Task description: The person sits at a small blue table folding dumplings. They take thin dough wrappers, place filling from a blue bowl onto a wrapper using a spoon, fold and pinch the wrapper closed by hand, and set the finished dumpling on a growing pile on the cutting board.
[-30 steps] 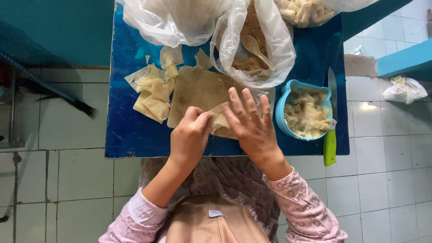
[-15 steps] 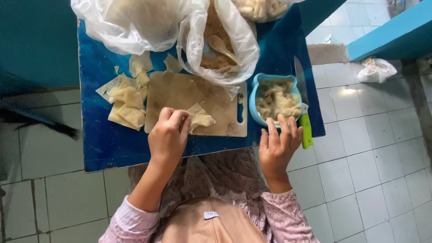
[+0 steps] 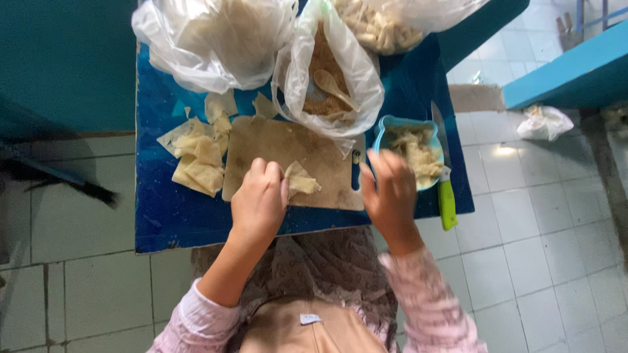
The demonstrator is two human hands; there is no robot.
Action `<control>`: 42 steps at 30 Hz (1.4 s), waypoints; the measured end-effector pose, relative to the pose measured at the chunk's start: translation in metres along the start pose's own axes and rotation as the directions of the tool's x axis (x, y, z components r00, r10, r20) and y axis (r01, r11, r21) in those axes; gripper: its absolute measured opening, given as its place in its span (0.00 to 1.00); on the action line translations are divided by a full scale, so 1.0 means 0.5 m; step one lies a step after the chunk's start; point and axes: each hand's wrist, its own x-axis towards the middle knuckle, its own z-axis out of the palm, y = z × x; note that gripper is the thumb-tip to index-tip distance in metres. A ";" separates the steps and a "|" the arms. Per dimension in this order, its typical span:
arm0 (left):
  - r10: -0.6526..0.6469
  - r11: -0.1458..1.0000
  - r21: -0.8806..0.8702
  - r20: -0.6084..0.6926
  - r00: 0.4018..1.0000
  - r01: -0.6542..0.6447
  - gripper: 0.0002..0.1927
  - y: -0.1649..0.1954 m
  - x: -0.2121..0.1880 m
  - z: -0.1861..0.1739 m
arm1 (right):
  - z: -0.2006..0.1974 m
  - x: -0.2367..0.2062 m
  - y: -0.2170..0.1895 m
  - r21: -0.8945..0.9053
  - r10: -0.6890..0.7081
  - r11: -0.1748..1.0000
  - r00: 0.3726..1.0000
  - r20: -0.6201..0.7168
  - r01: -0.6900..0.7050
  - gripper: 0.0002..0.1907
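Right hand point(image 3: 391, 196) had lifted from the table point(image 3: 163, 216) edge toward the blue bowl point(image 3: 387, 125), fingers loosely spread, blurred. Left hand point(image 3: 260, 199) pressed a folded wrapper point(image 3: 301, 180) on the cutting board point(image 3: 294, 147). Wrapper stack point(image 3: 199, 160) left of board; knife point(image 3: 445, 176) beyond bowl; bags behind. Tiled floor.

1. Bare blue tabletop point(image 3: 170, 222) lies open along the near edge, left of your left hand point(image 3: 260, 202).
2. Clear plastic bags point(image 3: 216, 39) crowd the far side.
3. A light-blue bowl point(image 3: 386, 125) and green-handled knife point(image 3: 447, 196) block the right.
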 end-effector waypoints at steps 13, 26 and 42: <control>-0.049 0.993 -0.099 0.105 0.993 0.059 0.10 -0.014 0.025 -0.017 | 0.190 0.208 0.076 -0.073 0.322 0.947 0.932 0.168 -0.314 0.03; -0.136 0.975 -0.160 0.133 0.982 0.156 0.09 0.004 0.009 -0.042 | 0.173 0.210 0.083 0.642 0.566 0.434 0.746 0.351 -0.632 0.07; -0.148 0.937 -0.321 -0.014 0.989 0.136 0.07 0.003 -0.027 -0.029 | -0.019 0.082 -0.022 0.647 0.588 0.166 0.601 0.541 -0.744 0.08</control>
